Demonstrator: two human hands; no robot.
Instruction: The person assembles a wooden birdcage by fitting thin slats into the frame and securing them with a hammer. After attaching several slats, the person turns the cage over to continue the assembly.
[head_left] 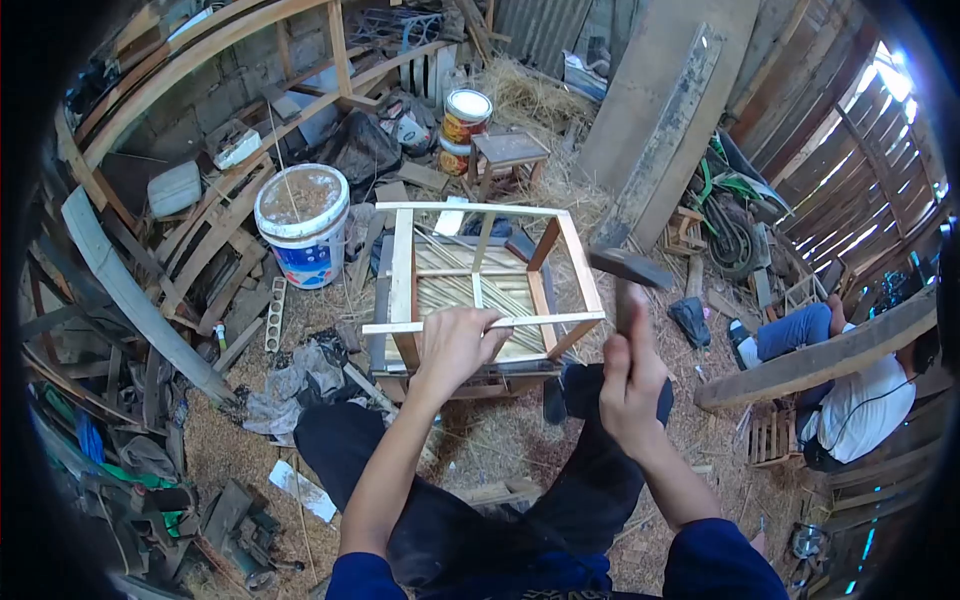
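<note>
A small wooden frame made of thin rails stands in front of me on a low worktable. Along its near top edge runs a thin wooden strip, whose left end sticks out past the frame. My left hand is closed over this strip, left of its middle. My right hand grips a hammer by the handle, raised just right of the frame's near right corner. Several thin sticks lie inside the frame. The fingers of my left hand partly hide the strip.
A large white and blue bucket stands left of the frame. Behind it are stacked paint pails and a small stool. A person in a white shirt sits at the right, behind a wooden beam. Scrap wood fills the left side.
</note>
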